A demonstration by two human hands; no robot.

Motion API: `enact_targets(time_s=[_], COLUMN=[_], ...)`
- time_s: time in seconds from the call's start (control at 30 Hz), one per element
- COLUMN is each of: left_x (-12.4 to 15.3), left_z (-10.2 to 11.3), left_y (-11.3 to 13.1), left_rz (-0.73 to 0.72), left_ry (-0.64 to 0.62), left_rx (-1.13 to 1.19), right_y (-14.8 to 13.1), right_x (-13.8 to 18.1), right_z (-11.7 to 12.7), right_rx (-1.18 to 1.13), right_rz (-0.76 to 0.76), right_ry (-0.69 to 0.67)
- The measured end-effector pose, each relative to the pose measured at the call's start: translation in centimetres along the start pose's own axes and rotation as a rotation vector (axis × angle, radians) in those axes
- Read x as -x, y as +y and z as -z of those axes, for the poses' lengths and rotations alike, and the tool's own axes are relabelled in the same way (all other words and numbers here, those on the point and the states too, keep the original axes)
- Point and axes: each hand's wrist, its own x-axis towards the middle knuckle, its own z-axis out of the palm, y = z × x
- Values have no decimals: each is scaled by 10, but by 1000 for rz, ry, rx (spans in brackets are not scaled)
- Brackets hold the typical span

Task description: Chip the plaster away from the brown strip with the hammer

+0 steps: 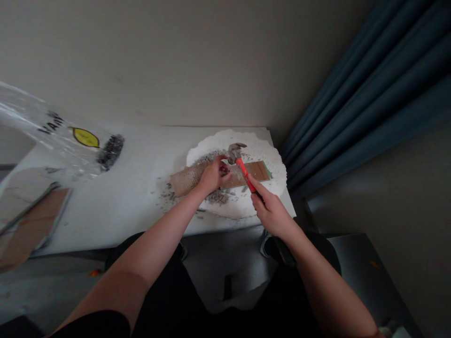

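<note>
- Hammer: near the middle of the frame, its claw head lies just above the board, beside the left fingers; whether it touches anything cannot be told.
- Right hand: right of centre, wrapped around the handle with some length left behind the fist, which should suit short, controlled taps.
- Left hand: at centre, fingers curled over the board; whether they pinch a small piece cannot be told. Fingertips are best kept low and out of the hammer head's path.
- Wooden board: right of centre, lying flat; blows landing squarely on its middle should keep it from tipping.
- Grey rubble: scattered around the board; brushing loose bits aside would give steadier support.
- White sheet: beneath, at the table's right end.
- Plastic bag: left of the frame, dark grey material at its end.
</note>
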Motion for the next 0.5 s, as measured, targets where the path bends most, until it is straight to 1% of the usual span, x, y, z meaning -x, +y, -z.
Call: enact_targets(time_s=[0.07,0.23,0.37,0.43,0.5], left_x=[0,-1,-2,-1,-1], left_z=[-1,-2,-3,-1,2], left_y=[-1,-5,-7,-4,0], left_rz=[-14,15,-4,-8,-9], left_ry=[7,-12,-7,11,68], left_rx=[16,16,20,1,-20], right_y=[0,0,0,1,3], right_x=[1,1,1,1,1], right_z=[0,-1,-2,-3,-5], right_rx=[0,24,3,16,25], right_rz=[1,-5,3,12,19], right_ry=[2,-23,-15,-16,-18])
